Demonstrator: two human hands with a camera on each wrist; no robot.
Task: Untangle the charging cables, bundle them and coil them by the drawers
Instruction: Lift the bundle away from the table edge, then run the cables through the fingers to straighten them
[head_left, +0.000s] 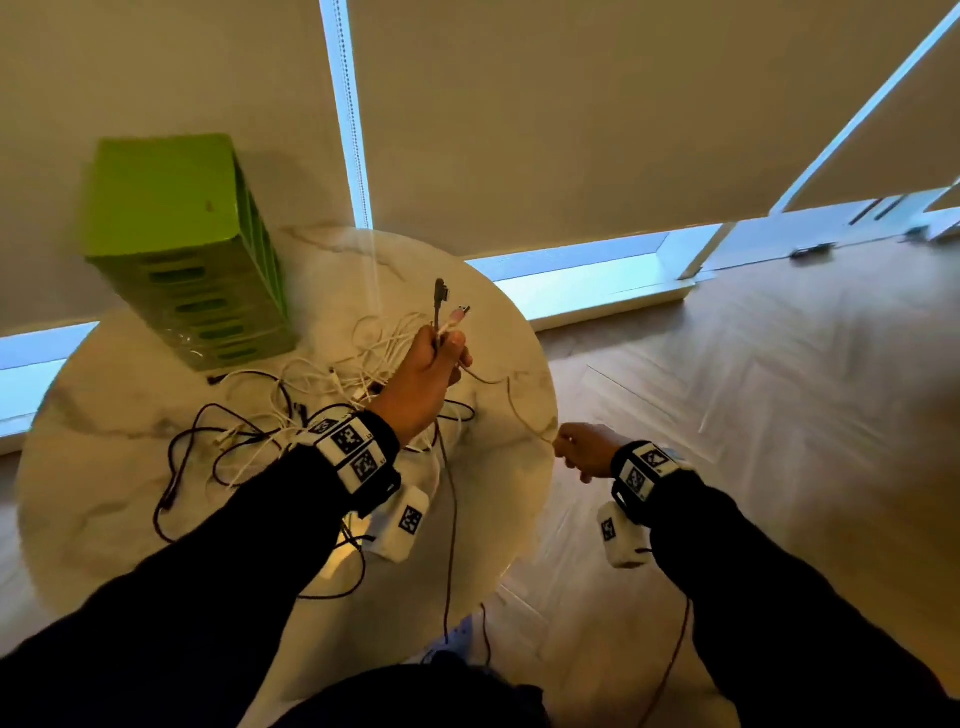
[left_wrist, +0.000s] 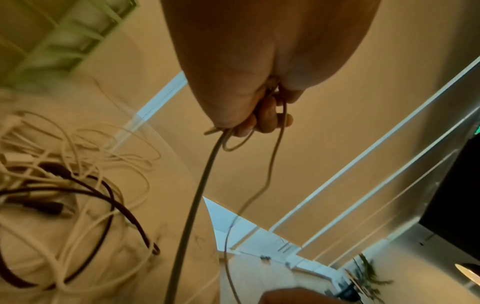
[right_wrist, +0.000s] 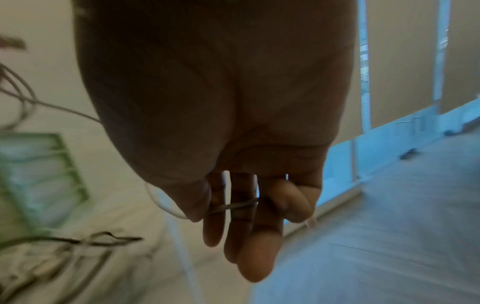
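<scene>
Blur is smearing both wrist views, so the far end of the thin cable (head_left: 511, 400) is getting lost past the right hand (head_left: 584, 449), and the plug types are too small to make out. The left hand (head_left: 428, 371) is hovering above the table (head_left: 104, 499), its fingers (left_wrist: 265, 119) curling tight around two cables whose plug ends (head_left: 449, 306) are sticking up just beyond the knuckles. One is a grey cable (left_wrist: 197, 197) hanging straight down below that hand. The thin cable is sagging across to the right hand, which is pinching it between thumb and fingers (right_wrist: 249, 232) just off the table's edge. The tangle of cables (head_left: 270, 415) is lying beneath and left of the left hand, with the green drawers (head_left: 192, 249) standing beyond it.
</scene>
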